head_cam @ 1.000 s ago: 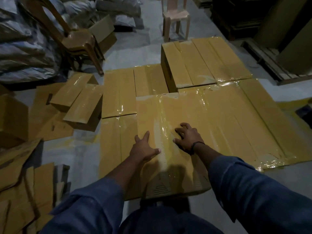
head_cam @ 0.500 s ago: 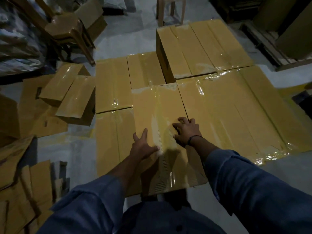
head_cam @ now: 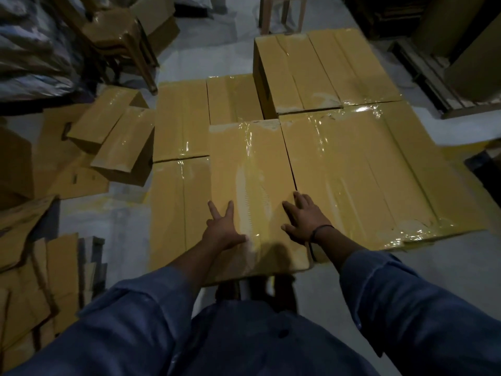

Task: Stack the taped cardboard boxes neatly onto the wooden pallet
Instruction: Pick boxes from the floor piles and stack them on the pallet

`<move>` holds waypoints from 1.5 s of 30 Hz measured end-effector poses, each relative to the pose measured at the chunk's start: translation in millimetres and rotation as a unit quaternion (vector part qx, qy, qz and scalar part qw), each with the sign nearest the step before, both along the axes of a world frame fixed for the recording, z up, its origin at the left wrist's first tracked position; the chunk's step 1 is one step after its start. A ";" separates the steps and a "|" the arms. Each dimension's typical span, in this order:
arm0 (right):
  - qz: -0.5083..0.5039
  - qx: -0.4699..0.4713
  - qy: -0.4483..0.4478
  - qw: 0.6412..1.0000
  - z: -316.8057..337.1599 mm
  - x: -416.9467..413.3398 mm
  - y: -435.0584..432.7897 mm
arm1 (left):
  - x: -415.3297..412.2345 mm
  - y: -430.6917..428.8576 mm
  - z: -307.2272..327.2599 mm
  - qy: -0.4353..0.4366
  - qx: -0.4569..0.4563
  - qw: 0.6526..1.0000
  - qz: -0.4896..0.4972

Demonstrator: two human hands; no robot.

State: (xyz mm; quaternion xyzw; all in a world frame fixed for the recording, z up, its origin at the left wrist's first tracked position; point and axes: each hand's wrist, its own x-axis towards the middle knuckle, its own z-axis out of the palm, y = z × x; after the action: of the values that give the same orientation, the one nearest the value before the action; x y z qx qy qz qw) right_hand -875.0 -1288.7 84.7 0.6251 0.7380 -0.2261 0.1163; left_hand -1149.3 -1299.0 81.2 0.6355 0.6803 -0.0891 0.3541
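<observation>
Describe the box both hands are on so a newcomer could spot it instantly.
Start at the big block of taped boxes filling the middle of the floor. At its near edge, the box directly in front of the person is the only one with the left hand and right hand flat on top.

Your left hand (head_cam: pixel 223 229) and right hand (head_cam: pixel 303 219) lie flat, fingers spread, on the taped box (head_cam: pixel 252 169) at frame centre; more boxes (head_cam: pixel 360 169) sit flush right, a taller stack (head_cam: pixel 320 69) above.
</observation>
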 end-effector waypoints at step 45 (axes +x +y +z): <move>0.096 -0.010 -0.042 0.994 -1.2 42.1 -87.6 | 19.1 -84.4 26.2 0.129 0.009 0.988 -0.086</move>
State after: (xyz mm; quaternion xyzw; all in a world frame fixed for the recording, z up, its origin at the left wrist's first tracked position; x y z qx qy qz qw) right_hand -833.0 -1376.3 83.5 0.5589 0.7868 -0.1951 0.1748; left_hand -1130.3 -1383.4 107.4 0.6783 0.6638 -0.1941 0.2483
